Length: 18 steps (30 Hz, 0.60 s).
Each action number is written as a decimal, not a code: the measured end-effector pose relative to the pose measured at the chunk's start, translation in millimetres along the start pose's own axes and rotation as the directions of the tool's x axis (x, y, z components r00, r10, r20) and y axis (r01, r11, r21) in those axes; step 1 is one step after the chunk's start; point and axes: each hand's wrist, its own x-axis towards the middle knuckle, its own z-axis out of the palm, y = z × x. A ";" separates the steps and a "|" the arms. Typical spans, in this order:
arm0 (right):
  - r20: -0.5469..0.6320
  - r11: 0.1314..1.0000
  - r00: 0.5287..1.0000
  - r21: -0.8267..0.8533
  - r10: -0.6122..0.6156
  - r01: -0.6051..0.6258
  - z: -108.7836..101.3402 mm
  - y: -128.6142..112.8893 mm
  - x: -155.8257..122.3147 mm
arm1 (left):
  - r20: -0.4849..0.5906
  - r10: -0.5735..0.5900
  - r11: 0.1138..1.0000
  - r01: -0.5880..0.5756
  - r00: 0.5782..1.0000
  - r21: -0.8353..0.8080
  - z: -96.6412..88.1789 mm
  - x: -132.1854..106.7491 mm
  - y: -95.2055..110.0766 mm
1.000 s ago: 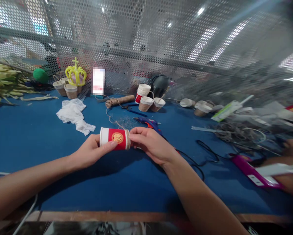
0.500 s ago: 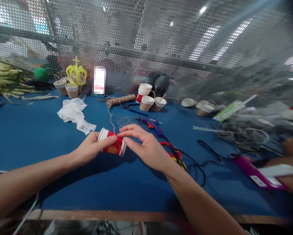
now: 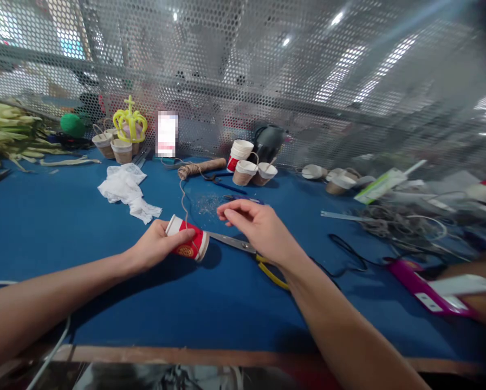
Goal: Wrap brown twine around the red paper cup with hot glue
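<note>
My left hand (image 3: 155,246) is closed around a red and white paper cup (image 3: 187,237), which lies tilted on its side above the table. Its thumb presses the twine (image 3: 183,203) against the cup wall; the twine runs back to a twine roll (image 3: 202,167). To the right, my right hand (image 3: 263,230) hovers with loosely bent fingers, apart from the cup, and nothing shows between them. Beneath it lie scissors (image 3: 237,242) with yellow on the handles, blades pointing toward the cup. A blue glue gun (image 3: 243,199) is mostly hidden behind the right hand.
A crumpled white cloth (image 3: 124,187) lies left of the twine. Small twine-wrapped cups (image 3: 245,172) and a yellow crown (image 3: 129,124) stand along the perforated metal screen (image 3: 210,70). At right, another person's blurred hand is beside a purple package (image 3: 421,287). Black cord (image 3: 344,249) crosses the blue table.
My right hand has left the cup and moved right, over the scissors and glue gun. The left hand still holds the cup with the twine under its thumb.
</note>
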 end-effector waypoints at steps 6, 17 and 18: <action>0.185 0.995 0.982 -0.096 0.024 -0.006 8.1 7.3 0.1 | 0.095 0.042 0.999 -0.042 0.995 0.002 -1.1 -1.5 -5.6; -0.273 0.651 0.934 -0.670 0.229 -0.356 -50.9 38.0 29.8 | 0.043 -0.082 0.979 0.089 0.996 -0.183 -0.1 2.0 -1.8; -0.263 0.625 0.924 -0.681 0.276 -0.380 -54.2 46.8 34.3 | 0.049 -0.067 0.984 0.074 0.997 -0.162 -0.2 1.9 -2.8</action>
